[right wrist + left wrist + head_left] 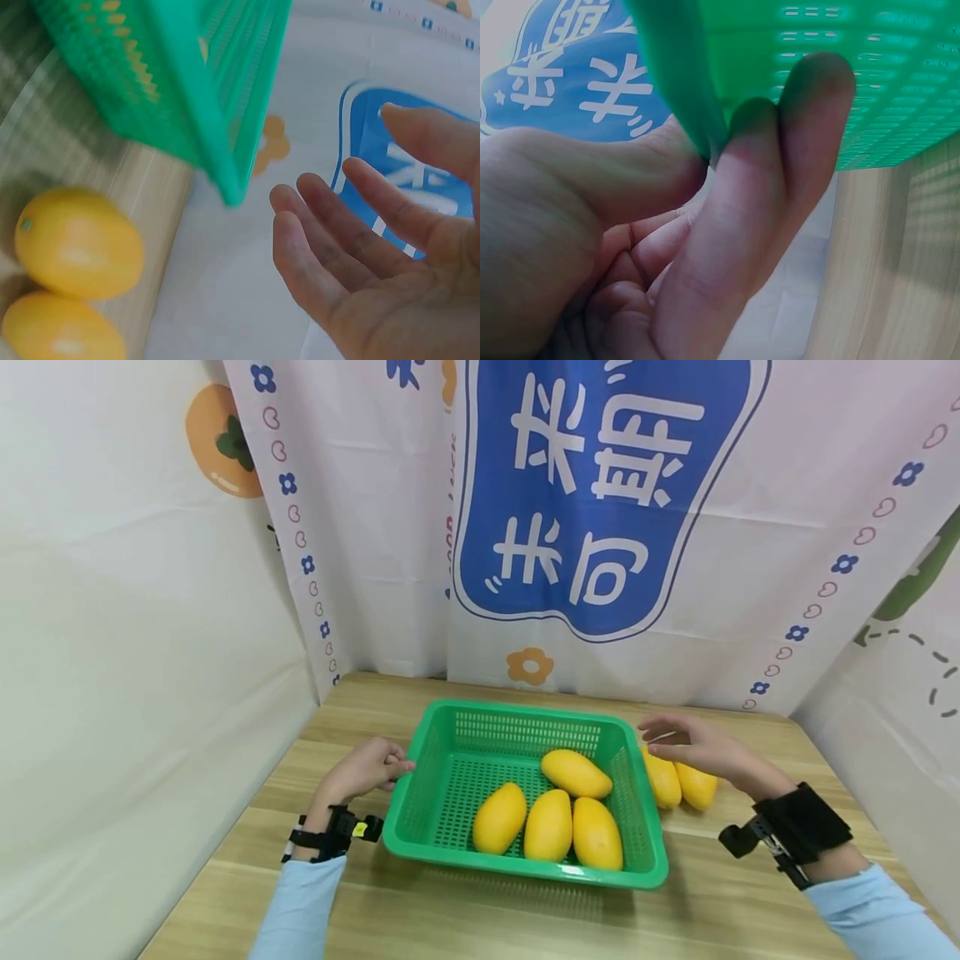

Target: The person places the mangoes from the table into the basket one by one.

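Observation:
A green plastic basket (525,865) with slotted walls sits in the middle of the head view. Several yellow mangoes (549,827) lie in its right half. My left hand (366,768) pinches the basket's left rim (676,67) between thumb and fingers, as the left wrist view shows up close. Just past the right rim (191,105), my right hand (701,745) hovers with its fingers spread and loosely bent, holding nothing. Below that hand, two more mangoes (79,244) lie side by side on the table, outside the basket.
The wooden table (360,914) ends at a white printed cloth (390,527) hanging behind it. Pale cloth walls (150,693) rise on the left and right sides. A black strap with a camera (802,827) is on each wrist.

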Action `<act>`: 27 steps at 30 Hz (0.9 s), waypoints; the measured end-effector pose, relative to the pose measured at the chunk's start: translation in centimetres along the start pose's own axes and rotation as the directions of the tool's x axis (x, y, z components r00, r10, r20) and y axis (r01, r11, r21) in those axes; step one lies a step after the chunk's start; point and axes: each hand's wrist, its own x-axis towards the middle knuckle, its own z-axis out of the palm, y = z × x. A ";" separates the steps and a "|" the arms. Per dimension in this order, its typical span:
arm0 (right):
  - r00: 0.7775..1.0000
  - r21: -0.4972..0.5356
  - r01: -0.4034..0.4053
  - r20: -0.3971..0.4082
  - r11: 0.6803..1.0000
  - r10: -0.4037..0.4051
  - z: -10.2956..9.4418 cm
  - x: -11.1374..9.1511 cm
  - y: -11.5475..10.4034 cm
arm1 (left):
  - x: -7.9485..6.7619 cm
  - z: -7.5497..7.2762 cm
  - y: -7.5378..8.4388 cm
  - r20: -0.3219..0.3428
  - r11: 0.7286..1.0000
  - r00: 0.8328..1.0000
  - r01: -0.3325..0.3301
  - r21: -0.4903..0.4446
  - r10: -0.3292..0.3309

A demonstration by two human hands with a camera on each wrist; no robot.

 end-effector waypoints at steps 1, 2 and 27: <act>1.000 -0.005 0.000 -0.008 1.000 0.000 -0.2 -0.2 0.4 | 0.0 0.0 0.0 0.001 1.000 1.000 -0.001 0.002 0.001; 1.000 -0.011 -0.014 -0.018 1.000 0.013 -0.4 -0.4 0.9 | 0.0 0.0 0.0 0.001 1.000 1.000 -0.003 0.006 0.003; 0.950 -0.101 -0.309 -0.084 0.946 0.301 -2.2 -1.6 9.8 | 0.0 0.0 -0.2 -0.012 1.000 1.000 0.002 0.003 -0.002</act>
